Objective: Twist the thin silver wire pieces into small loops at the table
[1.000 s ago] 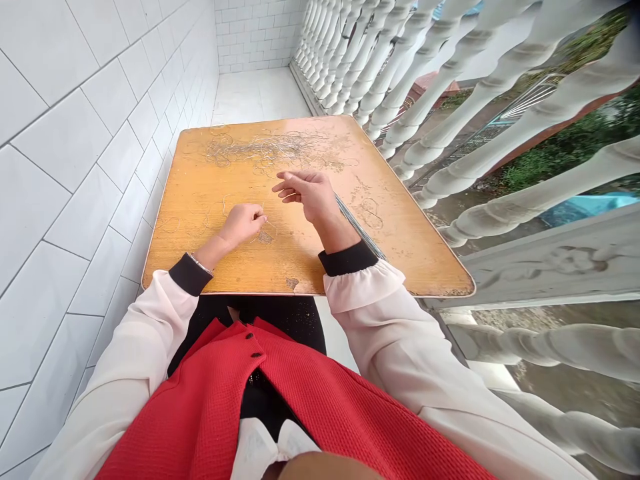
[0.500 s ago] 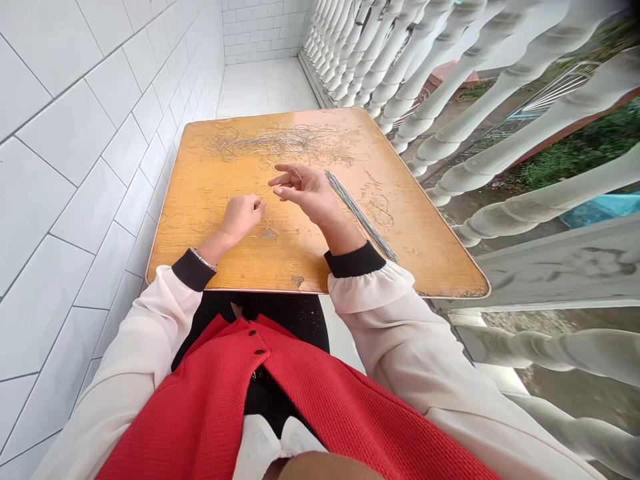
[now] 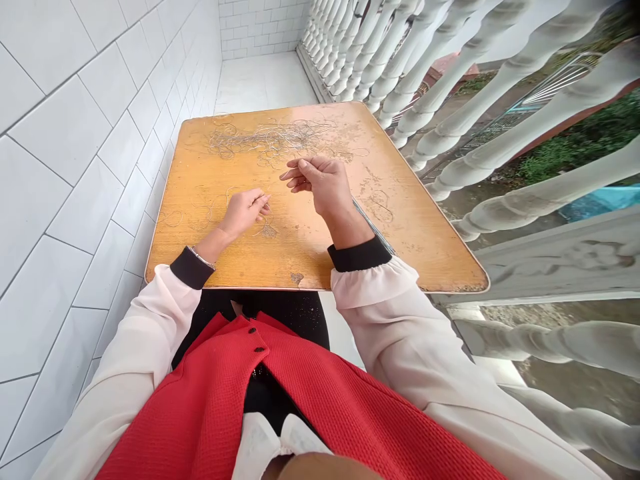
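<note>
Bright, even daylight, coming in from the right through the white turned balusters (image 3: 500, 87). Pale glare on the far end of the orange wood-veneer worktop (image 3: 200, 260); the tangled thin metal wires (image 3: 270, 137) glint there. Shadows faint and soft. Strong fisheye bend at the edges: white glazed wall tiles (image 3: 75, 167) curve, balusters splay. Focus fine, no obvious motion blur.

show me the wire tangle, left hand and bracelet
wire tangle (image 3: 270, 138), head view, middle of the heap
left hand (image 3: 244, 213), head view, back of the hand
bracelet (image 3: 201, 257), head view, band at the wrist
</note>
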